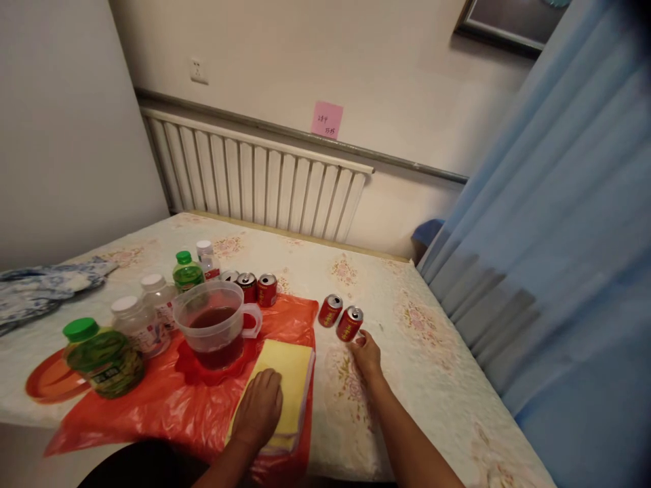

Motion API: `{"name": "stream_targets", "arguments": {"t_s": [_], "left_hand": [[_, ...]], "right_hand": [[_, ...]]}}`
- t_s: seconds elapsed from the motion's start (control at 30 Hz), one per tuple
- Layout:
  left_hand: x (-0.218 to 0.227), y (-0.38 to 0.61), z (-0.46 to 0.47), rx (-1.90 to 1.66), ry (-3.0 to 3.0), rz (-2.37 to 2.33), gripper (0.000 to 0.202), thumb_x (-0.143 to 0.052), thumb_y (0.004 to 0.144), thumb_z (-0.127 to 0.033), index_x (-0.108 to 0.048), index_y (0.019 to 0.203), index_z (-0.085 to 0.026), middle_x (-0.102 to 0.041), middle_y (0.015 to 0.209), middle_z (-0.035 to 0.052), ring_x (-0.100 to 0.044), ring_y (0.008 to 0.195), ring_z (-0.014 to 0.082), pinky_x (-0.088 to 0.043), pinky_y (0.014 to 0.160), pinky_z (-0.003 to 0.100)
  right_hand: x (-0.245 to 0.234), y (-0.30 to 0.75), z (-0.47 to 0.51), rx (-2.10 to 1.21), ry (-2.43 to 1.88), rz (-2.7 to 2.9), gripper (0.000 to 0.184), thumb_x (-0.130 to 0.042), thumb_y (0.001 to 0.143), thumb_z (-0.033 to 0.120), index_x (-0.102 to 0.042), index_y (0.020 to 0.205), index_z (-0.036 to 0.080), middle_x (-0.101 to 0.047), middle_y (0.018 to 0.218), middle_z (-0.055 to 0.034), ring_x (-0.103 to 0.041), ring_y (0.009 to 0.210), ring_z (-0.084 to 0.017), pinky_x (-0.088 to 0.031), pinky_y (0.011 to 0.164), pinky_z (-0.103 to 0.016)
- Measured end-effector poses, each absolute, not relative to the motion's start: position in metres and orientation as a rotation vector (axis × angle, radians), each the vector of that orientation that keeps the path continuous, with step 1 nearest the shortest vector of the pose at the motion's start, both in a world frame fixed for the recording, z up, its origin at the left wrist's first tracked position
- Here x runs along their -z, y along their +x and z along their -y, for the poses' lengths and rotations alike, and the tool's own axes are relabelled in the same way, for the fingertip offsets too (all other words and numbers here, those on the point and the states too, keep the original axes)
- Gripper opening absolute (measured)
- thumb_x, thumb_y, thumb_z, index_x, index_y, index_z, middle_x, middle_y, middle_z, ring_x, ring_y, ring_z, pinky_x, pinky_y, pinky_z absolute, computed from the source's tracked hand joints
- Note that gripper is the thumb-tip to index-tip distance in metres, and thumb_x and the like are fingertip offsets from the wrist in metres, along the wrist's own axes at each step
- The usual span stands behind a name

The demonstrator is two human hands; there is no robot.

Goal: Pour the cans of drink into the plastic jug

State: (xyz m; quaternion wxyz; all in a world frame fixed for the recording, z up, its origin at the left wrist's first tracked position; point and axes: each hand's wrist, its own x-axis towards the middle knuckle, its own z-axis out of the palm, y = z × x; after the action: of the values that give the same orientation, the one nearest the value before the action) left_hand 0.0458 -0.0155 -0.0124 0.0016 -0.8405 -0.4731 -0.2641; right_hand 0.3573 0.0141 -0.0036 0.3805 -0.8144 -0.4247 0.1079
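My left hand (pixel 261 407) lies palm down on a yellow-topped stack (pixel 287 366) that looks like a notebook or folded cloths; its fingers rest loosely on the surface. My right hand (pixel 367 354) is at the lower right of a red drink can (pixel 350 324), thumb in front and fingertips at its side, closed on its base. That can stands upright on the floral tablecloth. Just left of it is a second red can (pixel 330 310), upright and apart from my hand. A clear plastic jug (pixel 211 325) of dark liquid stands in a red scalloped dish (pixel 190 366), left of the yellow stack.
A red plastic sheet (pixel 152 417) lies under the jug and stack. More red cans (pixel 267 290), clear white-capped jars (pixel 140 325) and green-capped jars (pixel 104 359) stand to the left. An orange lid (pixel 45 383) and a patterned cloth (pixel 48 288) lie far left. A blue curtain (pixel 549 203) hangs right.
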Motion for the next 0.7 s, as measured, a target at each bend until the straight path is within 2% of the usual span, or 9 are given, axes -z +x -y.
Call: {"name": "stream_targets", "arguments": {"t_s": [0.17, 0.3, 0.7], "left_hand": [[0.015, 0.045, 0.015, 0.837, -2.622, 1.474, 0.019, -0.043, 0.087, -0.012, -0.056, 0.098, -0.020, -0.060, 0.095, 0.0068, -0.057, 0.094, 0.0228, -0.046, 0.089, 0.040], [0.016, 0.045, 0.015, 0.824, -2.627, 1.473, 0.019, -0.044, 0.087, -0.012, -0.057, 0.100, -0.020, -0.061, 0.096, 0.0072, -0.058, 0.095, 0.0231, -0.047, 0.090, 0.040], [0.016, 0.045, 0.014, 0.796, -2.644, 1.472, 0.017, -0.044, 0.088, -0.013, -0.056, 0.099, -0.019, -0.061, 0.096, 0.0078, -0.058, 0.095, 0.0236, -0.048, 0.090, 0.042]], "right_hand": [[0.010, 0.341, -0.018, -0.208, -2.077, 1.074, 0.053, -0.061, 0.072, 0.041, -0.058, 0.120, 0.020, -0.070, 0.100, -0.0075, -0.067, 0.089, -0.024, -0.050, 0.072, -0.029], [0.014, 0.334, -0.017, -0.130, -2.089, 1.059, 0.054, -0.059, 0.075, 0.041, -0.056, 0.123, 0.017, -0.068, 0.108, -0.0116, -0.064, 0.101, -0.027, -0.047, 0.080, -0.031], [0.017, 0.334, -0.021, -0.050, -2.098, 1.046, 0.047, -0.058, 0.079, 0.041, -0.057, 0.120, 0.019, -0.068, 0.108, -0.0110, -0.063, 0.100, -0.026, -0.045, 0.078, -0.030]]}}
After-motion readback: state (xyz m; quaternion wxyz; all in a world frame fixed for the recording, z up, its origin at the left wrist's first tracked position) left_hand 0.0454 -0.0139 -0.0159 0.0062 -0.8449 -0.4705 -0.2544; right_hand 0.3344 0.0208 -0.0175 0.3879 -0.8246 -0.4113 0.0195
